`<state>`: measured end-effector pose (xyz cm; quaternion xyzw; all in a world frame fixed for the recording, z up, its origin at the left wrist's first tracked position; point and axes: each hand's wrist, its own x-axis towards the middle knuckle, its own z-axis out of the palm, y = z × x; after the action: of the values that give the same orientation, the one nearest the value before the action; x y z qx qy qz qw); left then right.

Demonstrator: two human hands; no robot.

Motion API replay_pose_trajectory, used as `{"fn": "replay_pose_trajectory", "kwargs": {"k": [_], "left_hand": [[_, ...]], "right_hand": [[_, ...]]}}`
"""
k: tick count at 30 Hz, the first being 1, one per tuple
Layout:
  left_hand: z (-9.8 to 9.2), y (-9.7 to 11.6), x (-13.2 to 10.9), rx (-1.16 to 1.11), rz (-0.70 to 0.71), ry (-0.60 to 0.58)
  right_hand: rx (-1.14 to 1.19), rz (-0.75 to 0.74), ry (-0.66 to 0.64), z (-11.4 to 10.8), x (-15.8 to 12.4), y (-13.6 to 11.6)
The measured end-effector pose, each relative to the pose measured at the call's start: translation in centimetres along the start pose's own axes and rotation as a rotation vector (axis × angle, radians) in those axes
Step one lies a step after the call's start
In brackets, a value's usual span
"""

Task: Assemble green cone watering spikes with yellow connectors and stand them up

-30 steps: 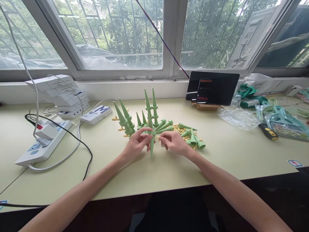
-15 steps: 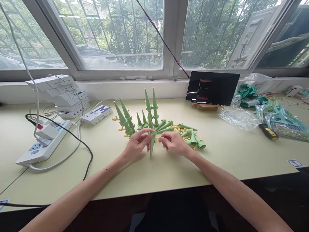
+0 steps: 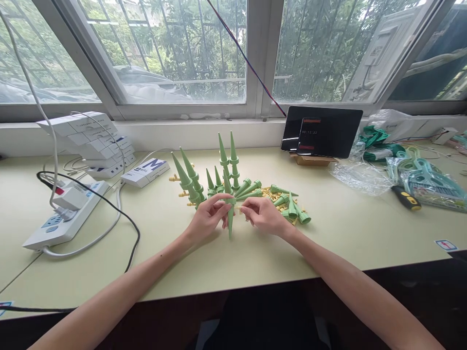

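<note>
My left hand point(image 3: 209, 214) is closed around the collar of a green plant watering spike point(image 3: 230, 224), its long tip pointing down just above the table. Pinched in the fingers of my right hand point(image 3: 263, 214) is a small yellow valve point(image 3: 239, 208), mostly hidden, level with the spike's collar and touching or very near it. Behind my hands stand several upright green spikes point(image 3: 186, 180), some with yellow valves sticking out to the left. Loose green spikes point(image 3: 280, 200) and a pile of yellow valves point(image 3: 268, 193) lie beyond my right hand.
A white power strip point(image 3: 47, 232) with cables and a stack of white boxes point(image 3: 95, 141) are on the left. A tablet point(image 3: 343, 133) with a phone before it leans at the back. To the right lie a screwdriver point(image 3: 405, 198) and plastic-wrapped items point(image 3: 432, 180).
The spike's lower tip has swung slightly to the right. Both hands keep nearly the same place and grip.
</note>
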<state>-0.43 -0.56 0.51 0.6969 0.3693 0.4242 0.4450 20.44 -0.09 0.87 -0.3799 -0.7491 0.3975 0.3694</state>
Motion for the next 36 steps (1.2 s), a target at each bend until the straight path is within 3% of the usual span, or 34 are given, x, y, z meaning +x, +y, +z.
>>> {"fn": "replay_pose_trajectory", "kwargs": {"k": [36], "left_hand": [[0.09,-0.03,-0.14,0.048,0.027,-0.017]], "right_hand": [[-0.042,-0.035,0.018,0.09,-0.07,-0.03]]}}
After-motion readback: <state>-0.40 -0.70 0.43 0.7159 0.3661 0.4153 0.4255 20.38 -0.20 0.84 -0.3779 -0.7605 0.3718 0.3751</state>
